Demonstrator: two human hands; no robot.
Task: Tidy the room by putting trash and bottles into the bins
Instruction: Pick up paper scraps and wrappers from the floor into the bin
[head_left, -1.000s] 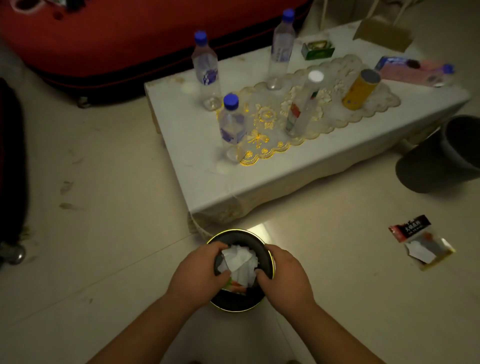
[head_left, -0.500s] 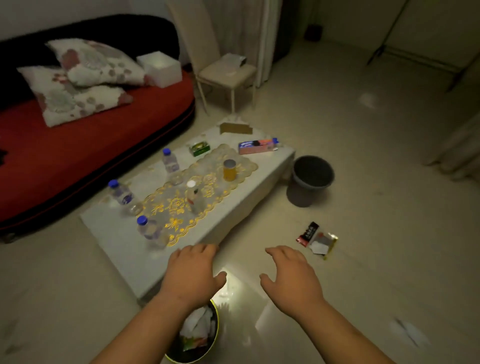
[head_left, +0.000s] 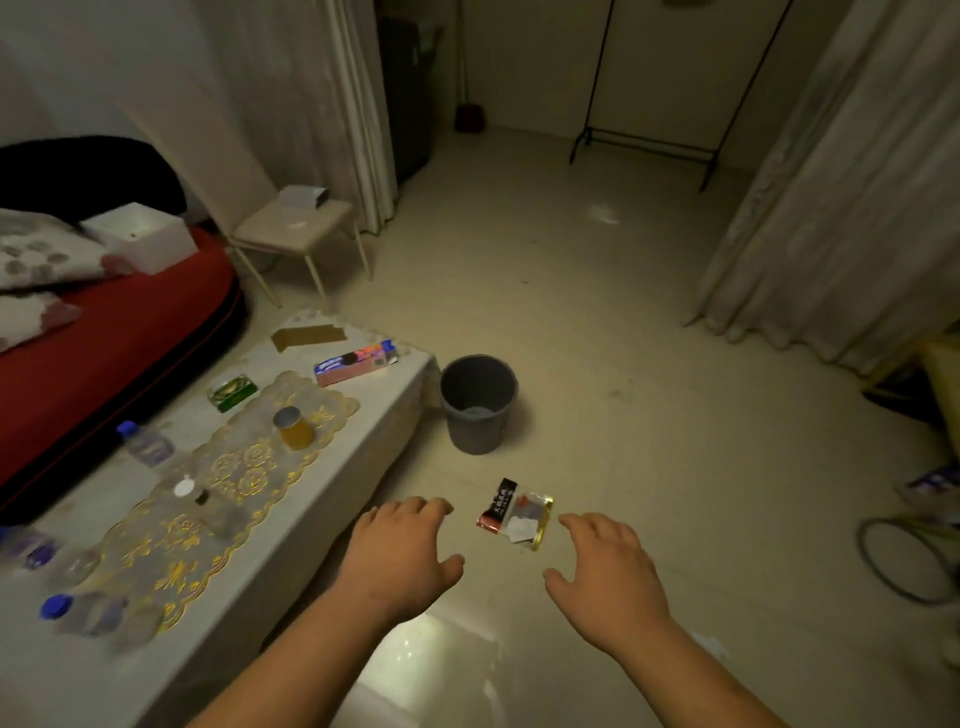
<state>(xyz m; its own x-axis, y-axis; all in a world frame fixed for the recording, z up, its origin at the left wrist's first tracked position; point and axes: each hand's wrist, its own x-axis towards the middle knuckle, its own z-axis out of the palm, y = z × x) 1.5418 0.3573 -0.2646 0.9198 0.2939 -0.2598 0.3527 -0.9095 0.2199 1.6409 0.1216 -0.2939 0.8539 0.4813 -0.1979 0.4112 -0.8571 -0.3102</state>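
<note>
Both hands, left hand (head_left: 400, 551) and right hand (head_left: 610, 566), hover empty with fingers spread, flanking the snack wrapper (head_left: 515, 514) on the floor at lower centre; next, pinch it, carry it to the grey bin (head_left: 478, 402).

a low white table (head_left: 363, 447) carried a gold-patterned lace runner (head_left: 223, 499), a yellow can (head_left: 293, 428), a green box (head_left: 232, 392) and blue-capped clear plastic bottles (head_left: 145, 446). on the pale tiled floor (head_left: 623, 312) stood a round grey bin (head_left: 478, 402), a black-and-gold wrapper (head_left: 514, 514) nearby.
</note>
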